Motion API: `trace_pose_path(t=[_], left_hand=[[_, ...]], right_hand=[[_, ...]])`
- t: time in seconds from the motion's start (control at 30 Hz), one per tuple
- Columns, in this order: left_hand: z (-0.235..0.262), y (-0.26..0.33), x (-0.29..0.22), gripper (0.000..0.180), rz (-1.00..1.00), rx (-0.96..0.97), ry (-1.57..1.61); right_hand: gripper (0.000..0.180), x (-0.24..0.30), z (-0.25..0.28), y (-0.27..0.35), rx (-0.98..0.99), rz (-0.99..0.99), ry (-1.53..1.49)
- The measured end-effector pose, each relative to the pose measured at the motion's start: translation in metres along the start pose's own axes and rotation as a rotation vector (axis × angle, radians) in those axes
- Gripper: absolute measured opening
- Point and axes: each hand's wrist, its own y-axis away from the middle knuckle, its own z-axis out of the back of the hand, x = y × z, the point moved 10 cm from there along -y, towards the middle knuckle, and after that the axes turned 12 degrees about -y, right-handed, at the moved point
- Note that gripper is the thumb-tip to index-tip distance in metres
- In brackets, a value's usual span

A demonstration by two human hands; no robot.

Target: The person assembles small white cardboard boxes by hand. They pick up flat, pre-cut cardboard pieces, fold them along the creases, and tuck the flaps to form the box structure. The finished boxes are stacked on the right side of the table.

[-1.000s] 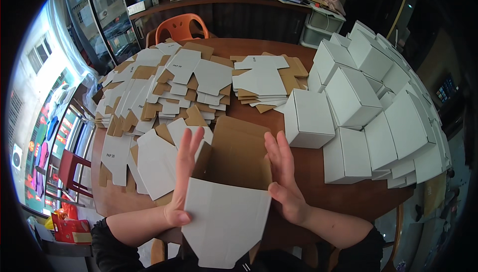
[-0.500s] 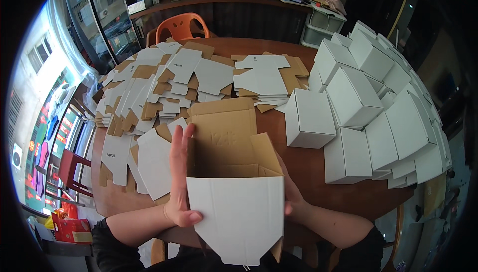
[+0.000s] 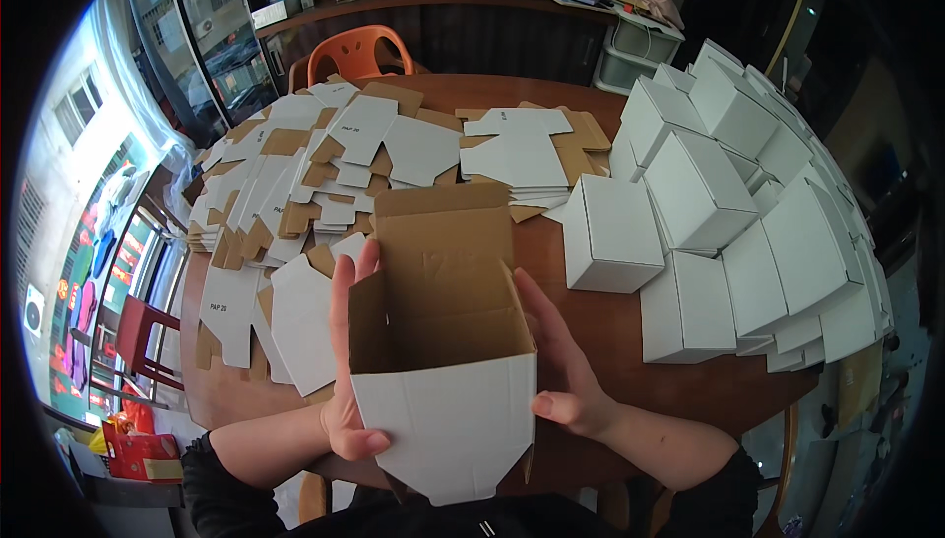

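A partly folded cardboard box (image 3: 443,420), white outside and brown inside, is held up in front of me over the table's near edge. Its top is uncovered, and a tall brown flap stands at the far side. My left hand (image 3: 349,390) grips the left wall, thumb on the white front and fingers up along the side. On the right wall rests my right hand (image 3: 566,371), its thumb at the front corner and its fingers reaching behind the side. White lower flaps taper downward from the front panel.
Flat unfolded box blanks (image 3: 335,159) lie in overlapping piles on the left and middle of the brown table (image 3: 610,341). Finished white boxes (image 3: 699,193) are stacked high on the right. An orange chair (image 3: 359,51) stands at the far side, before a cluttered counter (image 3: 423,1).
The box has shifted slightly left and tilted, and its left side flap now shows upright. My right hand has come into fuller view, its fingers along the right wall.
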Motion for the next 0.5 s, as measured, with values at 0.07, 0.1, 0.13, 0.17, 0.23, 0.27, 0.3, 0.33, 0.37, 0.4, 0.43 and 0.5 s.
trace_pose_path(t=[0.07,0.1,0.13,0.17,0.23,0.27,0.3,0.33,0.37,0.4,0.43,0.5], left_hand=[[0.003,0.004,0.006,0.129,0.083,-0.068,0.028],[0.002,0.010,0.015,0.124,0.187,-0.032,0.041],[0.001,0.016,0.022,0.118,0.291,0.002,0.047],[0.004,0.032,0.035,0.111,0.457,0.110,0.060],[0.001,0.047,0.050,0.098,0.653,0.224,0.090],[0.000,0.047,0.053,0.091,0.684,0.228,0.109],[-0.001,0.048,0.055,0.086,0.715,0.232,0.129],[-0.001,0.045,0.054,0.083,0.703,0.209,0.142],[-0.002,0.042,0.053,0.081,0.691,0.186,0.156],[-0.002,0.040,0.053,0.079,0.678,0.162,0.170],[-0.003,0.039,0.051,0.080,0.653,0.176,0.164],[-0.005,0.037,0.049,0.082,0.601,0.204,0.153]], right_hand=[[0.120,0.012,-0.004,0.001,-0.003,0.081,0.037],[0.121,0.018,-0.004,0.001,0.005,0.153,0.070],[0.121,0.024,-0.005,0.000,0.016,0.228,0.100],[0.122,0.031,-0.005,0.002,0.020,0.303,0.136],[0.122,0.027,0.002,0.002,-0.052,0.286,0.120],[0.122,0.026,0.005,0.002,-0.086,0.277,0.109],[0.122,0.023,0.009,0.000,-0.110,0.230,0.102],[0.122,0.022,0.014,-0.003,-0.141,0.185,0.097],[0.123,0.020,0.018,-0.004,-0.171,0.140,0.092],[0.123,0.021,0.018,-0.004,-0.163,0.154,0.094],[0.124,0.022,0.018,-0.005,-0.151,0.169,0.095],[0.124,0.029,0.011,-0.003,-0.107,0.226,0.173]])
